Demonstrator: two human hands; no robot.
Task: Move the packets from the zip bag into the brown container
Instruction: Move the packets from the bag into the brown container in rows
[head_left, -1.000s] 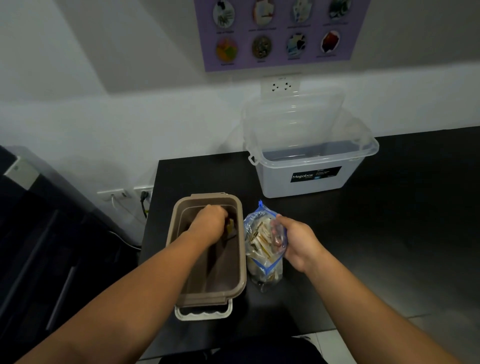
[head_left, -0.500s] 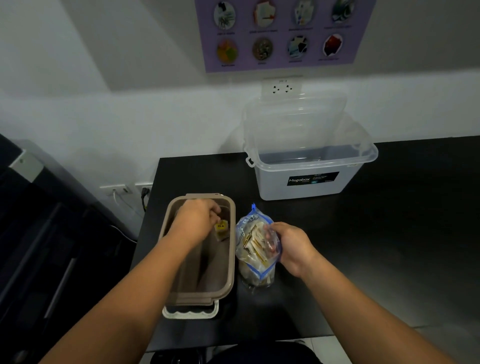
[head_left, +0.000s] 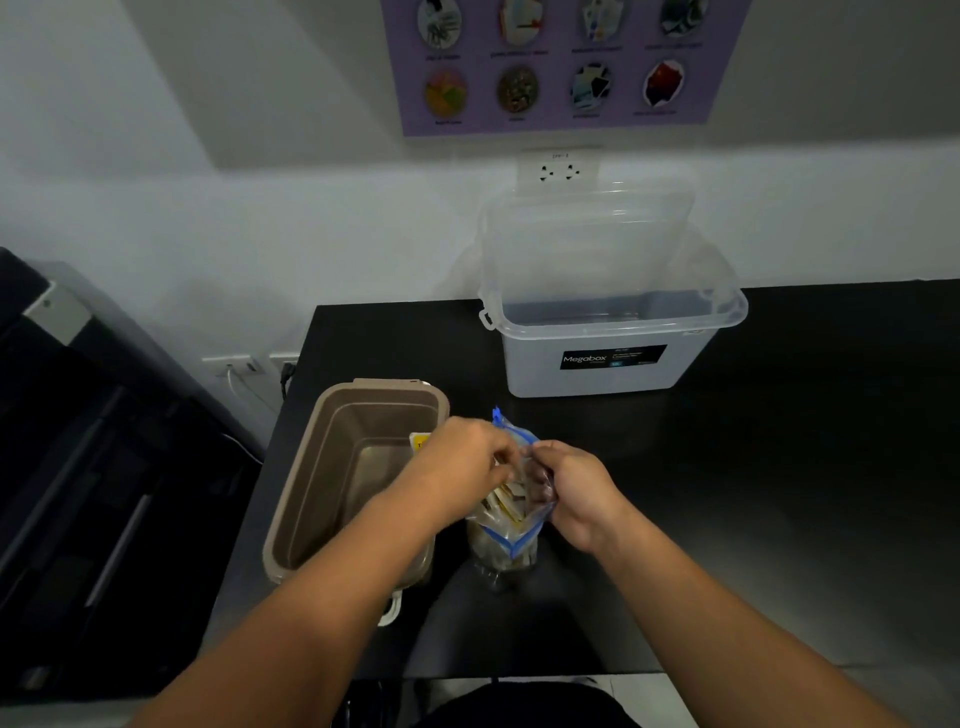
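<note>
The brown container (head_left: 332, 415) stands open on the black table (head_left: 779, 467), left of the clear zip bag (head_left: 511, 540) with blue seal strips. Inside the container, a yellow packet (head_left: 420, 442) leans against the right wall. Several beige packets (head_left: 506, 501) show inside the bag. My left hand (head_left: 462, 462) reaches across the container's right rim, its curled fingertips at the bag's mouth among the packets. Whether they pinch one is hidden. My right hand (head_left: 571, 488) grips the bag's right edge and holds the mouth open.
A clear Megabox bin (head_left: 613, 364) stands at the back, its lid (head_left: 587, 234) leaning on the wall. A white clip (head_left: 390, 613) pokes out at the container's near end. The table's left edge runs just beside the container; a dark cabinet (head_left: 78, 493) stands further left.
My left hand left the container, where a yellow packet now lies, and moved right to the bag's mouth. My right hand kept its hold on the bag.
</note>
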